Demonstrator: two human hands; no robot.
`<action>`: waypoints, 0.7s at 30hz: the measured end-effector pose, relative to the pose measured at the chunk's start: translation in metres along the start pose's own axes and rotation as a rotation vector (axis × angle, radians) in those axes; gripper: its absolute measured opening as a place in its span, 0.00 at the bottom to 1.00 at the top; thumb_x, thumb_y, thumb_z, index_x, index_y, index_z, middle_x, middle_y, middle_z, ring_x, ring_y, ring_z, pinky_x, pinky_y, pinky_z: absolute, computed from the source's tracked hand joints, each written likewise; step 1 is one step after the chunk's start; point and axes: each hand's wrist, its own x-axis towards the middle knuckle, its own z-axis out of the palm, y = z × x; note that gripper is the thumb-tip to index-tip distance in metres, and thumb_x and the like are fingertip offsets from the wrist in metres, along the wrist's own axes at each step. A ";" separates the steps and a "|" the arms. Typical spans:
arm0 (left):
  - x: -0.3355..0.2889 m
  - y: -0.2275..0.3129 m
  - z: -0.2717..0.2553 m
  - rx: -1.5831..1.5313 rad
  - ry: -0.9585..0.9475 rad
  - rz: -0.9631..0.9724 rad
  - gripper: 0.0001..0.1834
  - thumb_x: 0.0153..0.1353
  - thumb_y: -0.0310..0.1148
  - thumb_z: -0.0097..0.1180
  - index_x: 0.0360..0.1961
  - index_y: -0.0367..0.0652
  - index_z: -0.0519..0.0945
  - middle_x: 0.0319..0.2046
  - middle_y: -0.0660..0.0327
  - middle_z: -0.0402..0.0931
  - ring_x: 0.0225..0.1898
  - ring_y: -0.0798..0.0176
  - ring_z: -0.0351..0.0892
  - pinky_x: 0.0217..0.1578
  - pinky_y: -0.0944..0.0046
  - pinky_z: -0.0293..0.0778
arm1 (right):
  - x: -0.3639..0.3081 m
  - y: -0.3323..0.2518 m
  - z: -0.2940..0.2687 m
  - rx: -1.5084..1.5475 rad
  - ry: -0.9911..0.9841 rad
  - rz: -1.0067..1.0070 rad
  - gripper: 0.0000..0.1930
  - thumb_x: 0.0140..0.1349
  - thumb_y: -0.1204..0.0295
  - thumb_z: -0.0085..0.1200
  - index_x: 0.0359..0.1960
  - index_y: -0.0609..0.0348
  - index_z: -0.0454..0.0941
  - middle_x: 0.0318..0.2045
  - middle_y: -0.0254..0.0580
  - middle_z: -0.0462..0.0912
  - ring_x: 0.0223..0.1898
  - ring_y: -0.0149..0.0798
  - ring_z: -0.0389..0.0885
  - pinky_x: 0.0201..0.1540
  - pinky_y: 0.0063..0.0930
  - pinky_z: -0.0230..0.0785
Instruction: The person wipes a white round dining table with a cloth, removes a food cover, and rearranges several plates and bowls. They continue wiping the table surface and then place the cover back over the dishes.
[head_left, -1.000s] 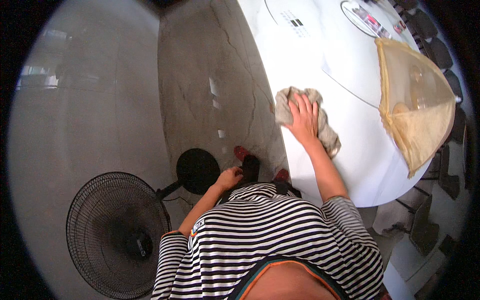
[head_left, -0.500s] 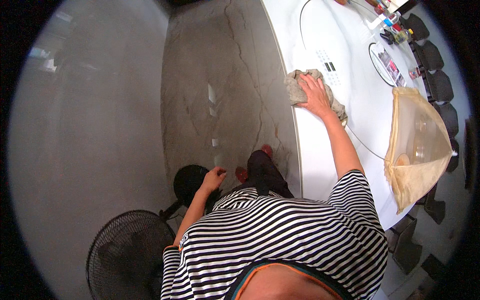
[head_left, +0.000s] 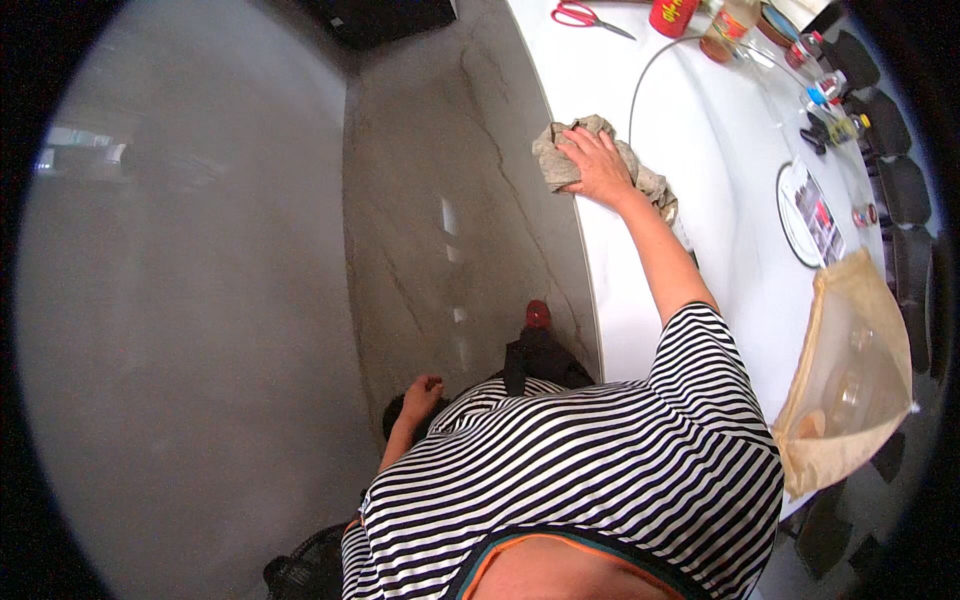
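My right hand (head_left: pixel 600 170) holds a crumpled grey-beige cloth (head_left: pixel 556 160) down against the white tabletop (head_left: pixel 710 140), right at its left edge. The fingers spread over the cloth, and part of it bunches out beside the wrist. One corner of the cloth reaches past the table's rim. Low at my left side hangs my left hand (head_left: pixel 422 395), its fingers loosely bent and apart, with nothing seen in them. It is away from the table.
Red-handled scissors (head_left: pixel 590 18), a red container (head_left: pixel 671 15) and several bottles (head_left: pixel 730 30) stand or lie at the far end. A thin cable (head_left: pixel 640 80) curves across the table. At right is a beige mesh food cover (head_left: pixel 850 370); dark chairs (head_left: pixel 905 190) line the far side.
I have moved forward along the table. My right hand and the cloth have gone with me along its edge. Scissors and a red container have come into view; the fan has mostly slipped out.
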 end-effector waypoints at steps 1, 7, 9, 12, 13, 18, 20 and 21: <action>0.009 0.023 -0.006 -0.012 -0.009 -0.015 0.18 0.64 0.36 0.58 0.52 0.39 0.80 0.44 0.51 0.84 0.46 0.54 0.84 0.47 0.57 0.77 | 0.017 0.012 0.005 -0.020 -0.007 0.023 0.41 0.49 0.49 0.70 0.65 0.45 0.70 0.69 0.38 0.63 0.73 0.43 0.55 0.75 0.49 0.44; 0.151 0.074 0.034 -0.075 -0.036 0.036 0.17 0.64 0.34 0.60 0.50 0.35 0.80 0.44 0.51 0.84 0.45 0.58 0.83 0.46 0.59 0.77 | 0.096 0.107 0.069 -0.044 -0.067 0.136 0.41 0.50 0.49 0.70 0.66 0.43 0.69 0.70 0.37 0.62 0.73 0.41 0.54 0.75 0.48 0.41; 0.175 0.083 0.039 -0.058 -0.106 0.009 0.17 0.64 0.34 0.60 0.51 0.36 0.80 0.46 0.50 0.83 0.46 0.57 0.83 0.47 0.59 0.77 | 0.108 0.124 0.079 -0.061 -0.095 0.179 0.40 0.51 0.49 0.69 0.66 0.43 0.69 0.71 0.37 0.60 0.74 0.41 0.52 0.76 0.48 0.39; 0.203 0.115 0.040 0.102 -0.200 0.001 0.18 0.65 0.34 0.57 0.54 0.40 0.80 0.49 0.49 0.82 0.50 0.54 0.83 0.50 0.58 0.76 | 0.121 0.139 0.096 -0.088 -0.067 0.276 0.40 0.53 0.49 0.68 0.67 0.43 0.68 0.72 0.37 0.59 0.75 0.41 0.50 0.76 0.48 0.38; 0.220 0.107 0.047 0.120 -0.228 0.025 0.18 0.65 0.35 0.58 0.53 0.40 0.80 0.49 0.49 0.82 0.50 0.53 0.83 0.50 0.58 0.76 | 0.126 0.141 0.098 -0.070 -0.094 0.305 0.40 0.53 0.48 0.67 0.67 0.44 0.68 0.72 0.37 0.58 0.75 0.41 0.48 0.76 0.48 0.37; 0.311 0.105 0.065 0.118 -0.314 0.136 0.16 0.65 0.36 0.58 0.51 0.40 0.80 0.46 0.49 0.83 0.48 0.52 0.84 0.50 0.56 0.76 | 0.140 0.159 0.131 -0.178 -0.077 0.379 0.40 0.54 0.43 0.64 0.67 0.41 0.69 0.70 0.41 0.60 0.73 0.44 0.53 0.71 0.51 0.42; 0.355 0.116 0.055 0.143 -0.352 0.211 0.16 0.66 0.36 0.58 0.51 0.40 0.80 0.46 0.49 0.83 0.48 0.52 0.84 0.50 0.56 0.76 | 0.155 0.163 0.128 -0.196 -0.091 0.446 0.40 0.52 0.42 0.65 0.66 0.41 0.69 0.69 0.42 0.62 0.72 0.43 0.54 0.69 0.51 0.44; 0.406 0.049 0.051 0.161 -0.341 0.314 0.15 0.66 0.34 0.57 0.51 0.39 0.80 0.46 0.49 0.83 0.49 0.52 0.83 0.50 0.58 0.75 | 0.168 0.157 0.124 -0.155 0.007 0.436 0.40 0.50 0.41 0.65 0.65 0.40 0.71 0.65 0.43 0.66 0.70 0.45 0.56 0.66 0.52 0.47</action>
